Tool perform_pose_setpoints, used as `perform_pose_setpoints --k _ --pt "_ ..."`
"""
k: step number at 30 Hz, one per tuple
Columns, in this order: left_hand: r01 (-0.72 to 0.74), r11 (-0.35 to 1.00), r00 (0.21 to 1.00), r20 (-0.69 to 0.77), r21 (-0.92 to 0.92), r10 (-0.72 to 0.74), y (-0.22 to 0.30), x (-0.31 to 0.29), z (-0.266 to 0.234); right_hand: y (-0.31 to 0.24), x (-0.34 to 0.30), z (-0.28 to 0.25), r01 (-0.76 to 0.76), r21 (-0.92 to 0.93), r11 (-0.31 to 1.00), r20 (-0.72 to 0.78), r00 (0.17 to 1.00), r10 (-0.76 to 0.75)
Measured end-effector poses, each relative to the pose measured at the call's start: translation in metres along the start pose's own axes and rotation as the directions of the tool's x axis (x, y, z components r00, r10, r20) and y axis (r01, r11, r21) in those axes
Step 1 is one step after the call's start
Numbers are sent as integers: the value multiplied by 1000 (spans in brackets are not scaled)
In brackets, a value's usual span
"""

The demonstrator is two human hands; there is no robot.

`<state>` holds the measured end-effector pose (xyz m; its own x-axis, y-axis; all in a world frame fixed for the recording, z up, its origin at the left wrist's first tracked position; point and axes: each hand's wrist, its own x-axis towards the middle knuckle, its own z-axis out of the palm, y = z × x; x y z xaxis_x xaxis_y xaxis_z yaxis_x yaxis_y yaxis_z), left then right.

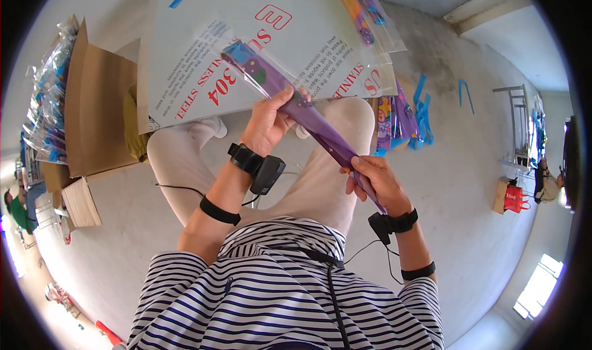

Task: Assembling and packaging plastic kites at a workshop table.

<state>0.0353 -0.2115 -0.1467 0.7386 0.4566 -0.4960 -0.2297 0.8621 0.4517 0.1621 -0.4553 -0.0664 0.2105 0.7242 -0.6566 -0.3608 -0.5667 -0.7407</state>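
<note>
Purple strip [322, 133]: slants across the middle from eleven o'clock to four, its far end over the printed sheet [203, 23] at twelve.
Left hand [271, 117]: at eleven o'clock, thumb and fingers pinching the strip midway.
Right hand [377, 180]: toward three o'clock, thumb and fingers pinching near its lower end.
Step in hand: apparently straightening or smoothing it.
Next move: probably calls for light, even tension, avoiding creases.

Large brown cardboard box [102, 119] at left, grey ladder-like metal frame [512, 123] at right, red bag with handles [514, 199] beside small tan box [500, 196], bright rectangular window [538, 285] at lower right, pale grey floor [465, 227].
</note>
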Motion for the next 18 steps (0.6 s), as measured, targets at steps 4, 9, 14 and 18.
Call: perform_pose_setpoints --k 4,9,14,18 --pt "11 1000 1000 23 9 -11 -12 -8 7 -3 11 9 -31 66 997 -18 999 33" --pt "36 999 999 -1 41 -36 -15 -11 8 -3 28 20 10 129 992 -11 1000 -9" --pt "80 996 996 25 49 -82 -28 -16 13 -9 39 30 87 142 986 -26 996 -84" --pt "22 996 999 39 91 -26 -9 -6 -2 1 36 21 98 74 992 9 995 -99"
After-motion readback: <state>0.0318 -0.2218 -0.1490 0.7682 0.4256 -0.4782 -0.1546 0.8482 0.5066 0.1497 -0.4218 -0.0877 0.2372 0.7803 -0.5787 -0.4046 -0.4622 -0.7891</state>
